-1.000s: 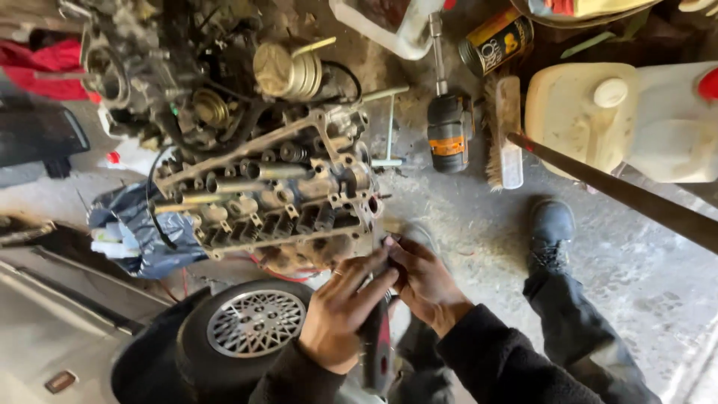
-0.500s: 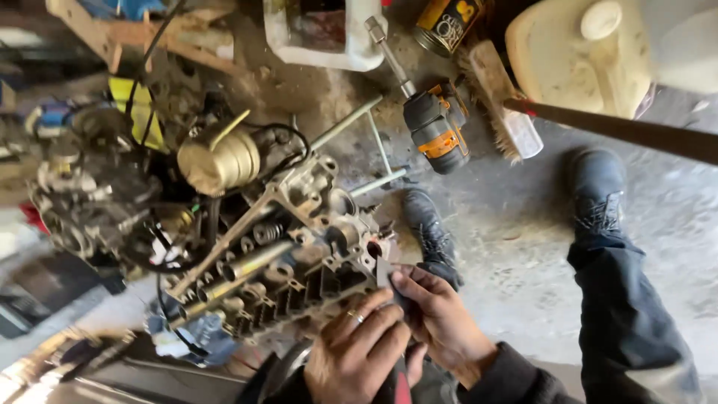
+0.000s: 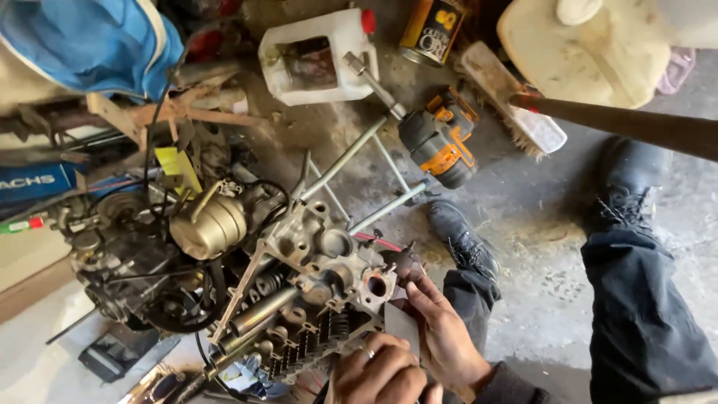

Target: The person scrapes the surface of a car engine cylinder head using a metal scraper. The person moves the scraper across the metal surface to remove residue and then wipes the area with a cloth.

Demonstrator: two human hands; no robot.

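- Two hands work at the near end of a bare metal engine head (image 3: 314,299), which sits on the floor among other engine parts.
- Right hand (image 3: 441,337): fingers stretched forward and narrowly pinched on a small dark part (image 3: 407,263) at the round port on the head's end face; a flat grey plate (image 3: 400,325) lies against its palm.
- Left hand (image 3: 378,374): curled into a loose fist just under the head's near edge, a ring on one finger; what it grips, if anything, I cannot tell.
- Step in hand, as I judge it: fitting or freeing that small piece at the port. Any next move calls for a steady pinch and a square line to the opening.
- Beyond the right hand's fingertips lie a cordless drill (image 3: 441,142) and a white jug (image 3: 318,56), well apart.
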